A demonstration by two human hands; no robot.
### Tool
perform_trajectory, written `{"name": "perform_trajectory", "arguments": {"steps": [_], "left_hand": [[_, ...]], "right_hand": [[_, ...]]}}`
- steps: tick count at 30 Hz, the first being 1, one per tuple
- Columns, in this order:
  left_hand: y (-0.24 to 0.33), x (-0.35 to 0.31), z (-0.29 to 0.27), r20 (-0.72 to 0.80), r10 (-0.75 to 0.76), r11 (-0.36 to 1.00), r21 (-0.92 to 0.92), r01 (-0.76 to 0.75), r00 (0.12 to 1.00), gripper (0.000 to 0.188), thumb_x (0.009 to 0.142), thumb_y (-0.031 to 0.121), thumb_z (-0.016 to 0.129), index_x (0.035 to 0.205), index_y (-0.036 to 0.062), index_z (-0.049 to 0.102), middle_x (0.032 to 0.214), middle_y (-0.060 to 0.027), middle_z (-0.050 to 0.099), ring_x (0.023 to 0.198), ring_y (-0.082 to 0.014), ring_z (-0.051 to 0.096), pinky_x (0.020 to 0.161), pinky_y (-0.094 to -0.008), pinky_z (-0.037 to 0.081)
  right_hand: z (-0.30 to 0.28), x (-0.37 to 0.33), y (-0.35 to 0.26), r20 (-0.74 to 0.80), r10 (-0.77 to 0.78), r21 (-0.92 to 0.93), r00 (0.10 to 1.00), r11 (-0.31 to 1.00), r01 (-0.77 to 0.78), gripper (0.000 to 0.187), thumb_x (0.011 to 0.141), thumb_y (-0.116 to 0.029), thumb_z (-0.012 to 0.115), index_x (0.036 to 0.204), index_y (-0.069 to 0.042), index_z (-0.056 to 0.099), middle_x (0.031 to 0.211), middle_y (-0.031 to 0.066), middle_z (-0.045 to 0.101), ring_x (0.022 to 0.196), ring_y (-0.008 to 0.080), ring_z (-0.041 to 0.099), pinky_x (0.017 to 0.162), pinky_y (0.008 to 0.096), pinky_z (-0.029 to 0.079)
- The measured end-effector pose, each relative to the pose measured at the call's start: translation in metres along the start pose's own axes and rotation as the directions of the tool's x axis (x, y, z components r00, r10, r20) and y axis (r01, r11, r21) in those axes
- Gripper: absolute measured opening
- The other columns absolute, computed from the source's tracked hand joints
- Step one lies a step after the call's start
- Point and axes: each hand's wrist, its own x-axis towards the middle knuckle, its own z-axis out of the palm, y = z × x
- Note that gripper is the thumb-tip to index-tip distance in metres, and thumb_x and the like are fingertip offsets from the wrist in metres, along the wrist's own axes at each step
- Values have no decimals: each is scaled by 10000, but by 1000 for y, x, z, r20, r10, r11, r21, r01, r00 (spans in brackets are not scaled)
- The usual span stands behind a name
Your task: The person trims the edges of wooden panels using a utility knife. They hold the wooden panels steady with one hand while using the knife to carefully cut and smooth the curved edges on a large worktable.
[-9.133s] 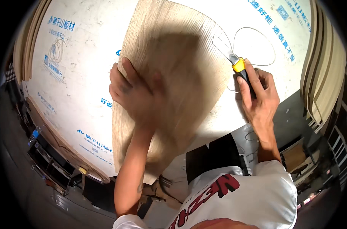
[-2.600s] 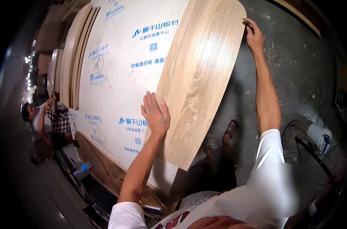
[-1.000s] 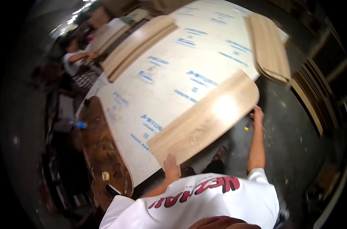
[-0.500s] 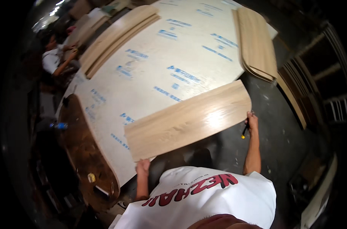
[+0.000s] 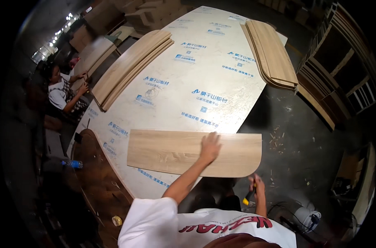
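A wood-grain board (image 5: 171,151) with one rounded near-right corner lies across the near part of a white printed sheet (image 5: 221,78), its right end jutting past the sheet's edge. My left hand (image 5: 211,147) rests on top of the board with the fingers spread. Beside the rounded corner, my right hand (image 5: 258,186) is closed around a utility knife (image 5: 249,196) with a black and yellow handle. The knife's blade cannot be made out.
Stacks of similar boards lie on the sheet at far left (image 5: 132,68) and far right (image 5: 273,53). A brown curved tabletop (image 5: 95,165) holds a yellow roll (image 5: 117,220). Another person (image 5: 64,91) works at left. Scraps dot the floor (image 5: 295,136); racks (image 5: 345,62) stand right.
The board has turned clockwise to lie level across the view. My left hand has moved from its left end onto its top. My right hand has come lower, off the board's end.
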Motion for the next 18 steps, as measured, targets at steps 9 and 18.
{"name": "perform_trajectory", "arguments": {"steps": [9,18], "left_hand": [[55,64,54,86,-14,958,287,-11,996,540,1008,395,421,1482,139,461,1594,-143,319,1478,-324,266,1179,-583,149],[69,61,70,106,22,975,216,-45,994,506,994,323,495,1427,62,507,1522,-178,429,1429,-362,346,1161,-545,202]], "right_hand": [[-21,-130,121,-174,82,9,981,997,-82,219,1034,-199,500,1236,-145,434,918,120,669,644,184,610,528,348,522],[-26,117,-30,-81,-543,-336,836,805,490,257,1041,-246,520,1058,-10,622,766,23,606,661,101,554,615,268,458]]}}
